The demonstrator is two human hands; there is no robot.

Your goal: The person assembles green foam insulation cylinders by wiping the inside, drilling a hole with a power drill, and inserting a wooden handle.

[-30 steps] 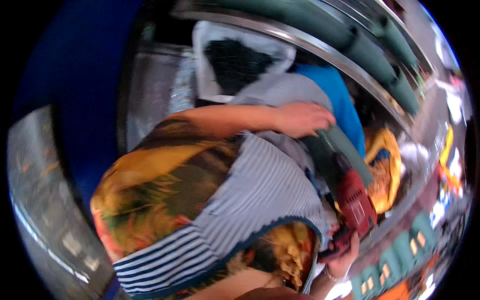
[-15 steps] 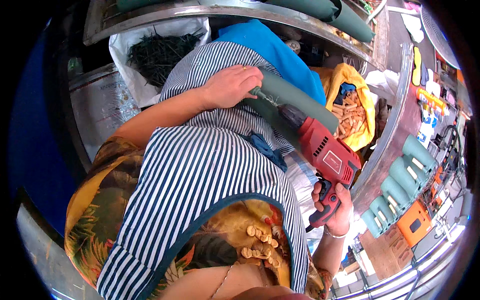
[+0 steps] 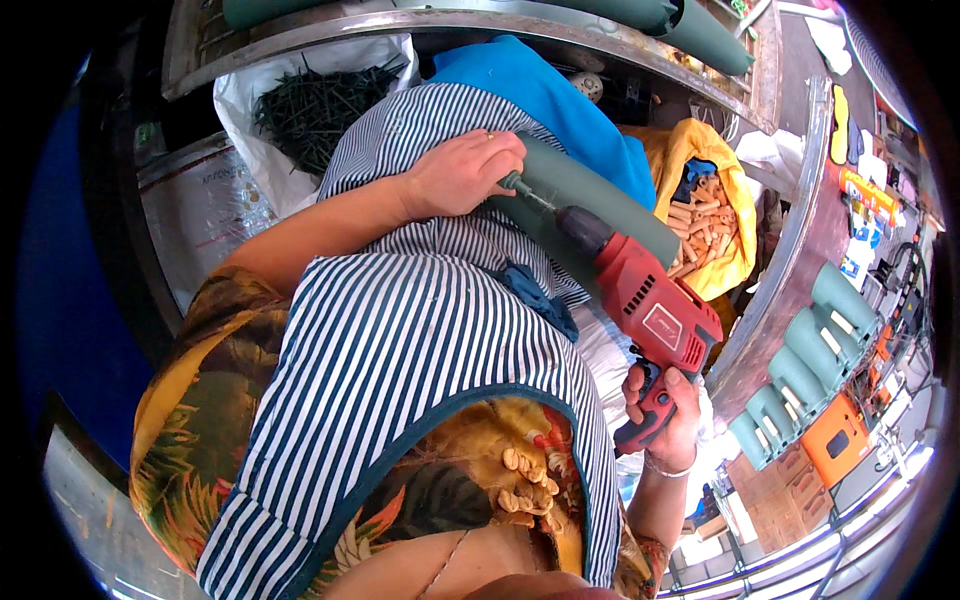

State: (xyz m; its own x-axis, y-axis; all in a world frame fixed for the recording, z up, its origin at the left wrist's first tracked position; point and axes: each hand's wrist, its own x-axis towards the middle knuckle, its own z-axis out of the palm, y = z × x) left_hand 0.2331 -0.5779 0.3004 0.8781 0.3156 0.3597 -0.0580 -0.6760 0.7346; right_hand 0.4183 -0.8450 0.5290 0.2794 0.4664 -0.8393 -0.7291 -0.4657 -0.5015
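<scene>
My right hand (image 3: 668, 418) is wrapped around the handle of a red power drill (image 3: 655, 310), with some fingers near its trigger. The drill's black chuck (image 3: 583, 230) and thin bit point up and left towards my left hand (image 3: 466, 172). That hand is closed, pinching a small dark-green piece (image 3: 512, 183) at the bit's tip; how deep the bit sits in it I cannot tell. Beneath the hand and the bit, a smooth green tube (image 3: 600, 197) lies across my lap on a striped apron (image 3: 400, 350). A few thin strands cling around the bit.
A white sack (image 3: 240, 110) of dark-green strips stands at the far left. At the right, a yellow sack (image 3: 742, 235) holds many short tan tubes. A metal-edged table (image 3: 440, 28) with green rolls runs along the back. Green cylinders (image 3: 800, 350) line the right side.
Both hands and the drill keep nearly the same place. The thin strands near the bit look less spread out, and the surroundings have shifted slightly in view.
</scene>
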